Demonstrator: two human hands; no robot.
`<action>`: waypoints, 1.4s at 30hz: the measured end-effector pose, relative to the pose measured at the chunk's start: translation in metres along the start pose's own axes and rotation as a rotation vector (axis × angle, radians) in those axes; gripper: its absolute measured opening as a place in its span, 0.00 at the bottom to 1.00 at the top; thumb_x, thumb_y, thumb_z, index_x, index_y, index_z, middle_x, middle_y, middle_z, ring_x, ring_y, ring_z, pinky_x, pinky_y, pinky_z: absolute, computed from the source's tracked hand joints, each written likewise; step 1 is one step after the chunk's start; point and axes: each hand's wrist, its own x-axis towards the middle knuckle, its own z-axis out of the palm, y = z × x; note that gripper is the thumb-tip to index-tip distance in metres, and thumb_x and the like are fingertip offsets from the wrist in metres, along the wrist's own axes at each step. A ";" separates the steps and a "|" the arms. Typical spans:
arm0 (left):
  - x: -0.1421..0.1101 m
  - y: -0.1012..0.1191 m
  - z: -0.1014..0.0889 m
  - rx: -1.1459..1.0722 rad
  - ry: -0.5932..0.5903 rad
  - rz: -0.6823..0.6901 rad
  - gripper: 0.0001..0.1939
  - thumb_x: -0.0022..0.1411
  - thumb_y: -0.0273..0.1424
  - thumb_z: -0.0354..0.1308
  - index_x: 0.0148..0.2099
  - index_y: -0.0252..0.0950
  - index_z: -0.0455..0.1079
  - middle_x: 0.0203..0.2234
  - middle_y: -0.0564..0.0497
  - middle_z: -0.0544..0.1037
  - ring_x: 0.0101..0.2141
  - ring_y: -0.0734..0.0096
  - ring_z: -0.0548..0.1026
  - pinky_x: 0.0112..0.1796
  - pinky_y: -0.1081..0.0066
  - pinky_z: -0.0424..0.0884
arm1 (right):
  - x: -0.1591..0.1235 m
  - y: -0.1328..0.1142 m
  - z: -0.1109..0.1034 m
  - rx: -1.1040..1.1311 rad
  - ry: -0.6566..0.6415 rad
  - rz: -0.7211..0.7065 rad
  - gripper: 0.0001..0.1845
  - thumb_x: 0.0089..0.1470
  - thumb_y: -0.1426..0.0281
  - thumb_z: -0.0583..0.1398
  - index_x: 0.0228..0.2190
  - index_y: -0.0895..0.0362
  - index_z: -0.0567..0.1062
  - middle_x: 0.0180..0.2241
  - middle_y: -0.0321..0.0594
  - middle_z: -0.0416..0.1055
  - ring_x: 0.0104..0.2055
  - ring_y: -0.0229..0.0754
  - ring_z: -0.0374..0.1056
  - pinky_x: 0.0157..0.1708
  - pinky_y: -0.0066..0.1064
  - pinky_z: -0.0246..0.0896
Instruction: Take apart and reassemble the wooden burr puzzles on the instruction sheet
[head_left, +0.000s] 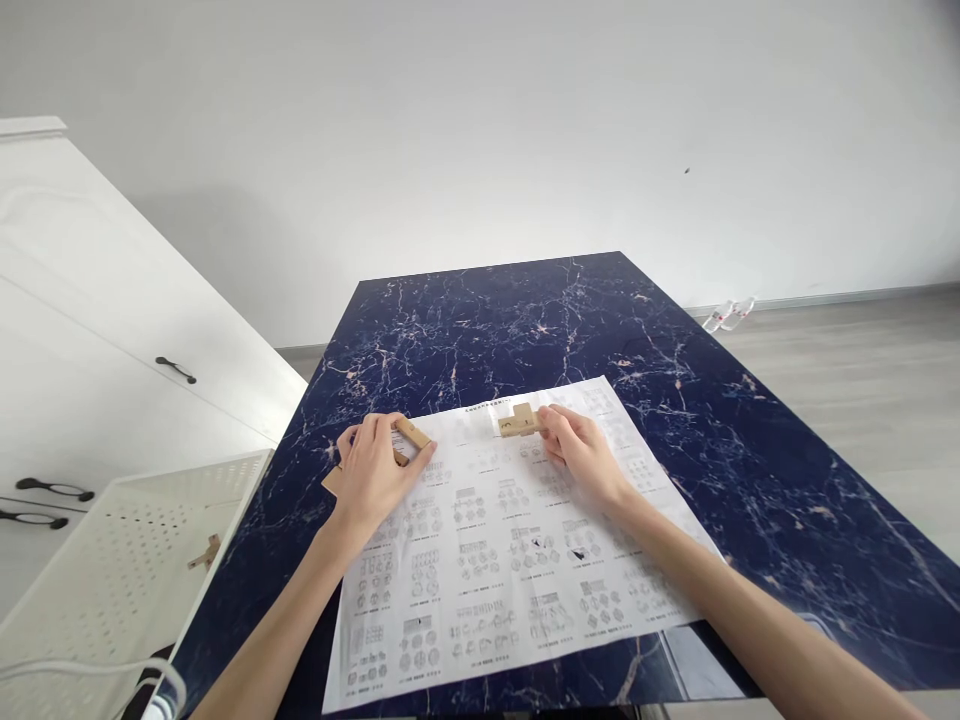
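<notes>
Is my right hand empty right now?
No, your right hand holds a wooden piece by one end, over the printed sheet.

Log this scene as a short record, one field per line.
Left hand: grips wooden pieces near upper-left corner of printed sheet
Right hand: pinches notched wooden piece over sheet, dark markings visible
Sheet print: rows of small diagrams
Table: dark blue, pale marble-like veining
Left of table: white perforated surface, separate wooden piece against it
</notes>
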 end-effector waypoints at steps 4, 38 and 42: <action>0.004 0.014 -0.003 -0.027 0.065 0.011 0.27 0.68 0.44 0.65 0.63 0.39 0.66 0.57 0.36 0.73 0.60 0.37 0.70 0.62 0.38 0.60 | -0.001 -0.005 0.001 0.144 -0.039 0.052 0.26 0.71 0.49 0.52 0.25 0.50 0.57 0.22 0.28 0.46 0.23 0.38 0.49 0.23 0.33 0.50; 0.045 0.074 -0.023 -0.673 -0.427 0.004 0.21 0.73 0.51 0.57 0.37 0.41 0.78 0.26 0.52 0.77 0.24 0.67 0.72 0.28 0.67 0.63 | -0.017 -0.016 0.017 -0.275 -0.220 -0.291 0.12 0.75 0.61 0.52 0.45 0.54 0.72 0.34 0.39 0.72 0.32 0.42 0.65 0.35 0.36 0.60; 0.058 0.063 -0.013 -0.435 -0.345 -0.012 0.23 0.72 0.52 0.57 0.35 0.40 0.79 0.27 0.50 0.84 0.29 0.62 0.81 0.31 0.67 0.69 | -0.019 -0.012 0.016 -0.296 -0.202 -0.375 0.12 0.76 0.62 0.52 0.46 0.54 0.73 0.38 0.42 0.75 0.34 0.43 0.67 0.35 0.36 0.63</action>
